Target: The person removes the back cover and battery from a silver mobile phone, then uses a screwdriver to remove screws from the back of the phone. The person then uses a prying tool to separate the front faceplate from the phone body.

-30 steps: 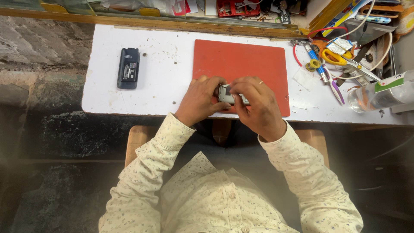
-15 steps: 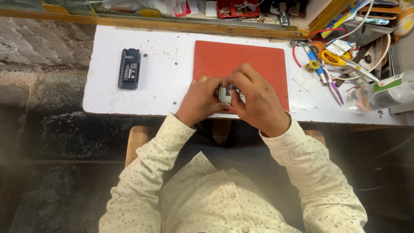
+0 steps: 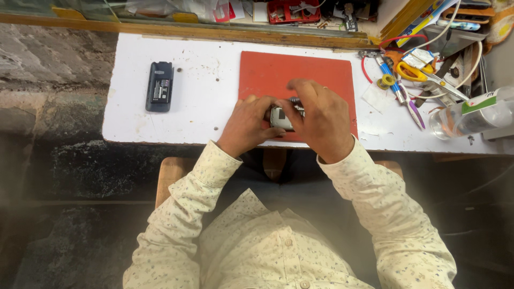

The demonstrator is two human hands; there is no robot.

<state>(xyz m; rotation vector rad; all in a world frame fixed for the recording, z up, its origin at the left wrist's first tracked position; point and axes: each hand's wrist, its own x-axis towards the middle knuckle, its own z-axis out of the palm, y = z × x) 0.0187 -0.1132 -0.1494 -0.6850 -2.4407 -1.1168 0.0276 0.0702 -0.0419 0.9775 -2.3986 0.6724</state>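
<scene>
Small silver gadget (image 3: pixel 280 118) sits at the near edge of the red mat (image 3: pixel 297 75), pinched between both hands. Can't tell how far the work on it has got, fingers cover most of it. Left hand (image 3: pixel 247 124) grips its left end, right hand (image 3: pixel 320 120) curls over the top, fingers bent down. Dark phone (image 3: pixel 160 86) lies untouched off to the left on the white table (image 3: pixel 203 69); tools piled on the right.

On the table (image 3: pixel 203 112), the mat (image 3: pixel 278 72) lies centrally, with a phone (image 3: pixel 160 86) well to its left, tools (image 3: pixel 407 80) to its right, and both hands (image 3: pixel 316 120) at its near edge.
</scene>
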